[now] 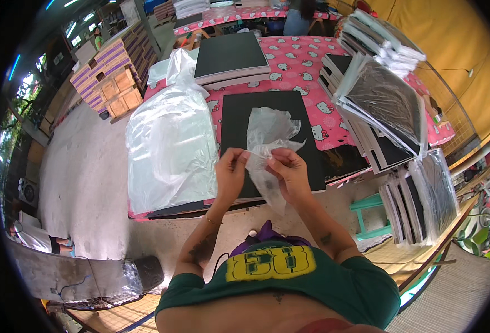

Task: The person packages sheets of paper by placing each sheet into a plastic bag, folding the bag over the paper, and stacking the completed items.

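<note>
Both my hands pinch a crumpled clear plastic bag (273,126) over a flat black panel (236,114) on the table. My left hand (231,173) grips the bag's left edge between thumb and fingers. On its other side, my right hand (290,172) closes on the gathered plastic, and part of the bag hangs down between the hands. To the left of the panel lies a pile of clear plastic bags (170,150), spread flat. Behind the panel stands a stack of black panels with pale edges (231,55).
The table has a pink patterned cloth (289,64). Leaning stacks of plastic-wrapped panels (381,102) crowd its right side. Below them, more wrapped panels (423,200) stand by a green stool (370,216). Stacked boxes (114,72) rise at the far left. People are in the background.
</note>
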Demonstrator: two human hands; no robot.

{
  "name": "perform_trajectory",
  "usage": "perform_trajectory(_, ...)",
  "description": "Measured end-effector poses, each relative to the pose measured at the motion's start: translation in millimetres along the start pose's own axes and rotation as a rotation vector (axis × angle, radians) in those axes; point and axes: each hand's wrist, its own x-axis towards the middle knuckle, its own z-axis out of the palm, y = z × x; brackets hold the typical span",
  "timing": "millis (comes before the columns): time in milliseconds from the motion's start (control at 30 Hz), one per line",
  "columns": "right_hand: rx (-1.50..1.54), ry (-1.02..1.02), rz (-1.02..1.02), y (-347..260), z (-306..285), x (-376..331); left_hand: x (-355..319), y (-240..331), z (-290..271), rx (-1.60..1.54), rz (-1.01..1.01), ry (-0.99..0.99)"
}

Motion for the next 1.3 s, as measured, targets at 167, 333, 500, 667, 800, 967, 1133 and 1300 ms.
perform_trajectory(167, 0.140, -0.047, -0.026, 5.1, -12.0, -7.9, 19.3, 3.3, -16.7, 0.305, 0.156, 0.172)
perform_trajectory(333, 0.115, -0.080, 0.036, 0.3, -5.9, -18.4, 30.6, 3.3, -28.9, 0.425, 0.292, 0.347)
perform_trajectory(500, 0.330, -0.259, 0.044, -30.8, -20.2, -10.3, 2.9, -21.3, -35.1, 0.585, 0.427, 0.129)
perform_trajectory(667, -0.315, -0.572, -0.011, -89.0, -53.0, -6.9, 43.0, -13.3, -131.3, 0.447, 0.045, -0.468)
perform_trajectory(800, -1.088, -1.190, -0.081, -103.7, 35.7, -14.9, 38.0, 53.4, -42.4, 0.550, 0.478, -0.715)
perform_trajectory(967, -2.208, 0.003, 0.089, -104.9, -44.5, 39.5, 52.4, 45.6, -31.5, 0.822, 0.355, -0.343)
perform_trajectory(1133, -2.245, 0.154, -0.502, -97.1, -131.4, 51.7, 65.0, 21.6, -54.9, 1.086, 0.436, -0.160)
perform_trajectory(1300, -2.158, 0.137, -0.434, -130.9, -98.8, 18.0, 58.2, 29.4, -85.5, 1.121, 0.357, -0.045)
